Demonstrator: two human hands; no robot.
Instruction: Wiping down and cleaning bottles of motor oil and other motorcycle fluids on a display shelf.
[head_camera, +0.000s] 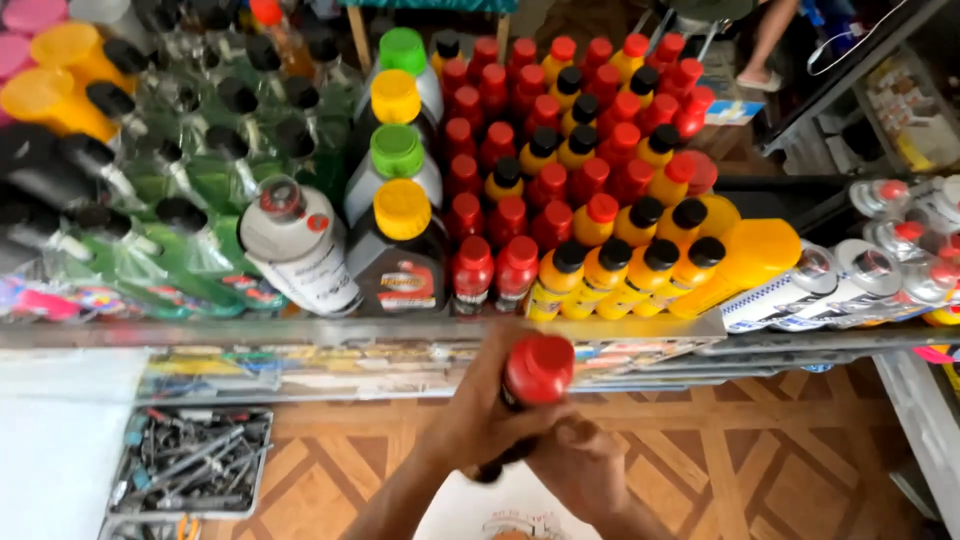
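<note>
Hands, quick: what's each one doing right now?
Left hand: closed around the red-capped bottle.
Right hand: curled beside the bottle's lower part; grip cannot be told.

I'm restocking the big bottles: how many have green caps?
2, both in the tall-bottle column: one green cap at the back, another green cap two places nearer. Others may be hidden.
</note>
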